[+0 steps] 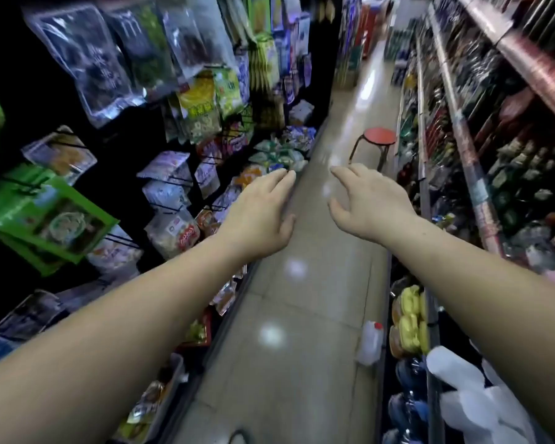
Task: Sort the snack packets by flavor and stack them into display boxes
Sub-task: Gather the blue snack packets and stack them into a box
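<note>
A narrow shop aisle. Both the left hand (pixel 263 213) and right hand (pixel 369 203) reach out empty, fingers spread. The snack packets (pixel 186 233) beside the left hand look light and crinkly, best pinched by their top edges.

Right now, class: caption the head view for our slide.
Left hand and right hand, empty, stretch along a shop aisle toward a red stool.

- Floor (pixel 305 283): pale glossy tiles running down a narrow shop aisle, with visible joints.
- Glints (pixel 271 335): round white reflections of lamps lie along the tiles.
- Rack (pixel 16 91): a dark, almost black wall on the left, set with thin black hooks (pixel 122 241).
- Shelves (pixel 468 145): long tiers on the right with pale edge strips, packed with goods too blurred to name.
- Stool (pixel 379 136): round red seat and dark legs, standing down the aisle near the shelves.
- Jug (pixel 370 344): white plastic with a red cap, on the floor just beside the shelf base.
- The far end is brighter and blurred.
</note>
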